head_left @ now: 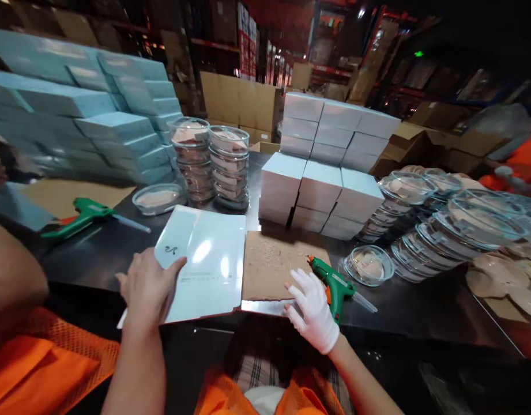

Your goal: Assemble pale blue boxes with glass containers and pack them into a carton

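Observation:
My bare left hand (pixel 147 282) grips the left part of a flat white carton (pixel 213 259), its thumb on the printed face near a small dark squiggle. My right hand (pixel 312 311), in a white glove with some bare fingertips, hovers with fingers apart and holds nothing. Just right of it lies a green glue gun (pixel 334 282) with an orange trigger and a clear glue stick out of its back. Between the hands is a piece of brown cardboard (pixel 276 265) with dried glue marks. A round clear container (pixel 369 265) sits beyond the glue gun.
White boxes (pixel 319 184) are stacked ahead, and more boxes (pixel 118 138) rise at the left. Stacks of round clear containers (pixel 228 167) stand on the dark table, more at right (pixel 455 230). A co-worker's arm (pixel 14 271) and another green glue gun (pixel 81 216) are at left.

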The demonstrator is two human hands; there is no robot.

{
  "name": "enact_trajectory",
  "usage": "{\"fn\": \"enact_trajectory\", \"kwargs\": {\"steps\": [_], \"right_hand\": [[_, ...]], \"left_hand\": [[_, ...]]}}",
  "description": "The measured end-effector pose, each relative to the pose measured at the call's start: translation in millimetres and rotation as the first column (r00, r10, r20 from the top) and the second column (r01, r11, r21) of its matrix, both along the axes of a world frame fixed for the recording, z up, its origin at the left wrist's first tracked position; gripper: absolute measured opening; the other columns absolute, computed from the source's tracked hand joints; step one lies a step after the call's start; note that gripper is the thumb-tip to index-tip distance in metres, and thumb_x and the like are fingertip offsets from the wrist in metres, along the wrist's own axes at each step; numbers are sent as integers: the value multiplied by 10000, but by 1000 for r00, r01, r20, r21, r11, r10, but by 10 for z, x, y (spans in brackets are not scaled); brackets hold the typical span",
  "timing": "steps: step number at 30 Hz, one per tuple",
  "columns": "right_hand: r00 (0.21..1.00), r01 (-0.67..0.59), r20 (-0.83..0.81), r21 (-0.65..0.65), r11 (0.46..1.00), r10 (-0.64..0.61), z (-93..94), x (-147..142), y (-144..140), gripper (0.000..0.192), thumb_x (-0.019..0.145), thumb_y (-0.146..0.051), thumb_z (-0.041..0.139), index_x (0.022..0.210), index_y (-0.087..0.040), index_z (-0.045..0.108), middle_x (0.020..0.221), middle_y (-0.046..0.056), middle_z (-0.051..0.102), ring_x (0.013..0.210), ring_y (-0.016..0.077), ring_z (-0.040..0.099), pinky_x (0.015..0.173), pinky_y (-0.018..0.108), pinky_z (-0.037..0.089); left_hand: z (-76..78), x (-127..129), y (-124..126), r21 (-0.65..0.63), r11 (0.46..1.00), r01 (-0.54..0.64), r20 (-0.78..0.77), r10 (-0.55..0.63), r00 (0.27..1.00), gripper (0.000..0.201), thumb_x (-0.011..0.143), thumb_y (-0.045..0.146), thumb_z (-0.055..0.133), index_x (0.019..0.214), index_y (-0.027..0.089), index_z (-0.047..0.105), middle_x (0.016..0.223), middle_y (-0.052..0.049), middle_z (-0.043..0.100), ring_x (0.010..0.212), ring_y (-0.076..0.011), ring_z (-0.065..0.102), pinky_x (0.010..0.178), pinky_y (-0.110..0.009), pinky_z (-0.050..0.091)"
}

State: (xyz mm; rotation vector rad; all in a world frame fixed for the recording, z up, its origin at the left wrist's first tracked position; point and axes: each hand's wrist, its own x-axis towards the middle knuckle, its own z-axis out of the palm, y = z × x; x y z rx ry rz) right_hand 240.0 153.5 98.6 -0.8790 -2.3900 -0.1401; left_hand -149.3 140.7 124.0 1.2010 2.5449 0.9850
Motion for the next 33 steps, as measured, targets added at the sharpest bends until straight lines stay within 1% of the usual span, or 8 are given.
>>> {"fn": "enact_trajectory", "kwargs": {"steps": [4,7,11,16,21,24,29,33], "right_hand": [[972,38,-230,-60,997,-51,31,323,-440,661,998,-192,582,1626,-296,407,1511,157,621,1440,337,575,1110,587,542],[935,89,-348,30,996,-73,401,269,-504,769,990,-216,601,1684,-384,315,1547,108,592,1478,361,527,1189,632,460],[876,220,-434,-30,975,-211,662,268,-401,536,1003,-178,607,1507,-355,564,1287,88,725,1221,301,680,1061,496,539],[926,88,-344,-204,975,-155,558,515,-354,140,1039,-278,599,1144,-250,687,1011,67,763,927,234,708,838,385,572],[967,-107,-250,-278,955,36,670,624,-384,280,1026,-363,620,1253,-209,677,1137,116,775,1020,255,717,905,396,565],[964,-213,-257,-588,780,70,703,712,-348,400,1044,-540,563,1122,-185,730,1024,90,783,901,213,724,821,323,581],[926,-372,-354,-914,165,129,339,697,-410,669,915,-812,560,908,-176,765,711,1,693,626,144,629,628,247,556],[894,-448,-434,-877,174,112,-20,471,-673,694,901,-831,555,928,-180,795,701,27,715,621,176,681,627,276,591]], "left_hand": [[309,531,-444,395,911,-121,-46,151,987,659,866,706,682,1303,213,694,1105,-100,773,955,-348,736,924,-550,587],[348,1117,-618,512,806,297,-49,-318,947,411,942,566,694,1170,228,747,978,-24,798,749,-193,721,744,-290,589],[-66,1612,-749,490,566,663,-55,-739,671,157,986,333,681,1079,230,753,883,-14,823,687,-167,772,655,-205,588],[-510,1568,-862,533,399,746,-177,-810,559,163,964,208,681,1105,245,752,905,-28,843,740,-180,817,704,-199,631],[-428,1344,-863,487,337,806,-232,-840,491,151,979,192,653,1064,249,764,839,-22,832,690,-169,804,663,-194,628],[-405,1190,-863,463,361,810,-263,-817,514,165,979,191,659,1074,269,769,842,-13,834,694,-176,804,668,-217,638],[-545,1165,-874,324,384,865,-293,-828,478,443,1001,214,588,1420,329,672,1159,-70,833,987,-230,818,884,-311,657],[-737,1471,-933,52,306,951,-142,-940,310,1067,789,721,790,1674,281,386,1583,-192,582,1412,-414,610,1182,-563,502]]}}
